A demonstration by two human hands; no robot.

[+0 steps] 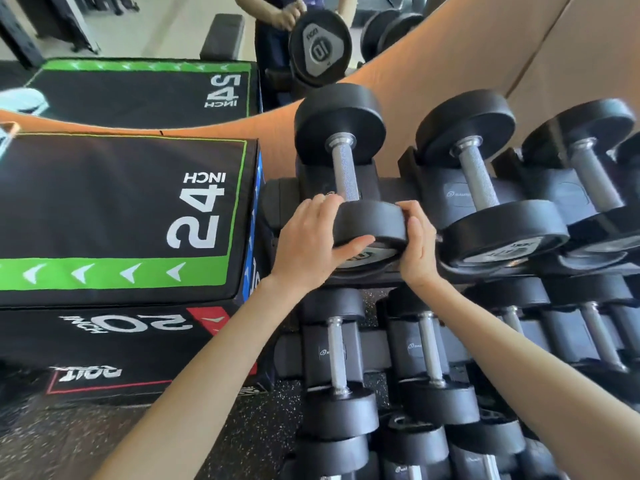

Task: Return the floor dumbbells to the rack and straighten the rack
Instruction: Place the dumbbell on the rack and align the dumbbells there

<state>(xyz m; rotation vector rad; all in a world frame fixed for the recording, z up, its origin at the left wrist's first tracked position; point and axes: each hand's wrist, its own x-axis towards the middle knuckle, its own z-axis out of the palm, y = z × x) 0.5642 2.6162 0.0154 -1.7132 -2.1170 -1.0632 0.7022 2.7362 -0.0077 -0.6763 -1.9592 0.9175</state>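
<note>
The leftmost dumbbell (349, 188) lies in its cradle on the top tier of the rack (436, 195), and both hands clasp its near head, the left hand (304, 244) wrapped round one side with the thumb across the face and the right hand (417, 240) cupping the other. This looks like the straightening step: squaring it against the neighbouring dumbbell (485, 188) just beside it. The next move probably calls for a small turn or push, fingers kept clear of the cradle, while the padded box (114, 209) stands close on the left.

To your left stands a black padded plyo box with green trim (114, 216). Beneath you lies dark speckled rubber flooring (249, 445). Ahead, a mirror (166, 32) above an orange-tan wall band (408, 74) reflects what seems a black bench.
</note>
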